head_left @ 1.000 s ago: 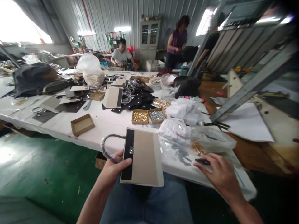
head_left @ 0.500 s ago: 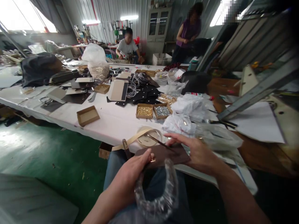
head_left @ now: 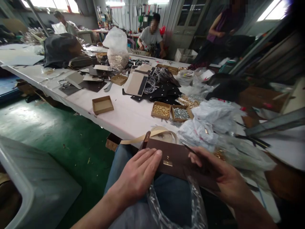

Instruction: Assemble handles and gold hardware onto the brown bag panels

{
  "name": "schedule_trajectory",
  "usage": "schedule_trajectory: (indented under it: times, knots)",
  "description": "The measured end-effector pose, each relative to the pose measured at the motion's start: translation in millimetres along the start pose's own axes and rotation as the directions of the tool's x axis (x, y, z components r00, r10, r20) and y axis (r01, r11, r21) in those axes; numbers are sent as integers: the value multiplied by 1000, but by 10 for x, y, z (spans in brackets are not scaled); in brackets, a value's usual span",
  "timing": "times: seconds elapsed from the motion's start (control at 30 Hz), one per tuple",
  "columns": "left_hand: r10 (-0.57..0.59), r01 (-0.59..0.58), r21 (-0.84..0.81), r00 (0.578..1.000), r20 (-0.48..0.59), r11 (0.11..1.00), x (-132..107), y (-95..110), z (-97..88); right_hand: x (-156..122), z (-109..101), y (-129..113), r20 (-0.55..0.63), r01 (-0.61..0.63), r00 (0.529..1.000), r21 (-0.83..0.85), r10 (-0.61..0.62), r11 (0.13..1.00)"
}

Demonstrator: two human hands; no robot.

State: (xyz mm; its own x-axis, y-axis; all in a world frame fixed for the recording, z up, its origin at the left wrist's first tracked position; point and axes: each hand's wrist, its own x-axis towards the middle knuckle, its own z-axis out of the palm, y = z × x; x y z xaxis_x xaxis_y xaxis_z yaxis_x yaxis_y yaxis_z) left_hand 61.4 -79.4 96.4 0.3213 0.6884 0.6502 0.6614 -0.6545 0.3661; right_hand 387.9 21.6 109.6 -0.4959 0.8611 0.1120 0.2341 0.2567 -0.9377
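Observation:
A dark brown bag (head_left: 171, 149) lies across my lap at the table's edge, with a small gold clasp (head_left: 168, 163) on its face. Its looped handle (head_left: 199, 203), wrapped in clear plastic, hangs toward me. My left hand (head_left: 137, 173) grips the bag's left part, fingers together over its face and away from the clasp. At the right end, my right hand (head_left: 221, 171) supports the bag and holds a thin dark tool (head_left: 188, 147) between its fingers; the exact kind is unclear. A brown strap end (head_left: 146, 138) sticks up beyond my left hand.
Beyond the bag are a roll of beige tape (head_left: 164, 131), a box of gold fittings (head_left: 161, 110), a box of silver fittings (head_left: 180, 113) and an empty cardboard box (head_left: 103, 105). Plastic bags (head_left: 202, 128) crowd the right. A grey bin (head_left: 47, 181) stands left. Co-workers are farther back.
My left hand has moved from pinching near the clasp to lying over the bag's left part. My right hand has shifted right with the tool, uncovering more of the bag. The view has turned left.

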Motion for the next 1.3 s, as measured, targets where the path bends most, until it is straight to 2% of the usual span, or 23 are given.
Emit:
schedule_trajectory:
  times: [0.1,0.2,0.33,0.5,0.63,0.73,0.87,0.97,1.07,1.17,1.23,1.3]
  knots:
    - [-2,8,81,997,-75,997,-74,-12,-39,13,93,-12,19,61,998,101,-64,993]
    - [-56,68,120,993,-107,990,-192,-36,-88,22,184,-26,-20,166,986,160,-165,973]
    - [-107,129,187,987,-123,974,-368,-67,-138,6,281,-115,-38,278,960,115,-276,954]
    - [-145,184,260,976,-162,948,-553,-106,-139,-8,434,-400,-64,406,912,-2,-406,914]
    - [-171,238,294,957,-235,926,-666,-118,-95,-69,497,-496,-43,438,898,-31,-439,899]
    - [-183,275,278,931,-315,920,-672,-112,-77,-141,501,-412,-46,408,912,25,-407,913]
    - [-258,304,122,920,-295,945,-524,-171,-117,-110,540,-249,-144,277,956,162,-255,947]
    - [-300,309,20,934,-196,951,-352,-305,-211,30,580,-150,-188,171,974,268,-122,948]
    - [-181,181,5,983,-2,983,-203,-444,-357,168,568,-42,-180,147,979,329,-91,933]
    - [-78,89,-52,981,179,995,-130,-515,-462,236,523,99,-202,105,979,342,-36,934]
    - [-129,158,-109,963,236,981,-117,-553,-444,255,512,205,-251,25,966,347,68,938]
    - [-300,339,-144,924,238,930,-102,-625,-339,280,525,317,-303,-83,932,361,201,929]
